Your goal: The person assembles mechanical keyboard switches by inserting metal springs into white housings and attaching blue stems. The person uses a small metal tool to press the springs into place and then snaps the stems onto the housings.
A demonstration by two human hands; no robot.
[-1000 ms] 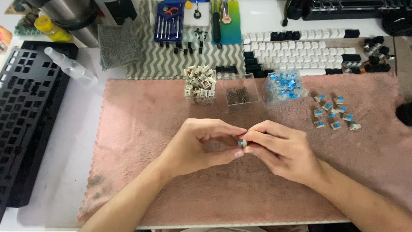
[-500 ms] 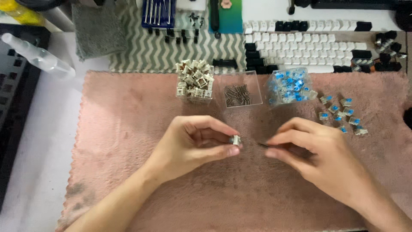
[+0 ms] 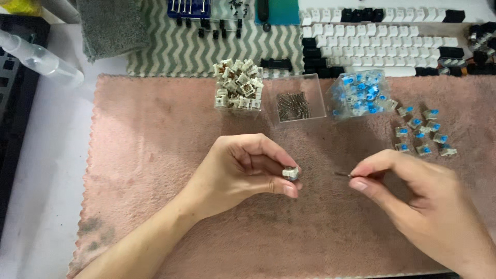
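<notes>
Switches, springs, keycaps beyond both hands — pink mat (image 3: pixel 155 155).
Left hand (image 3: pixel 237 173) pinches a switch housing (image 3: pixel 290 173); right hand (image 3: pixel 413 199) pinches a small spring (image 3: pixel 342 174) — clear tub of springs (image 3: pixel 295 105) far.

— What's that sliver in the right hand (image 3: pixel 413 194)?
— Too small to tell; perhaps a spring (image 3: pixel 341 174), its end hidden between the fingertips.
— And the black keyboard frame (image 3: pixel 13 119)?
— Cut off at the left edge.
</notes>
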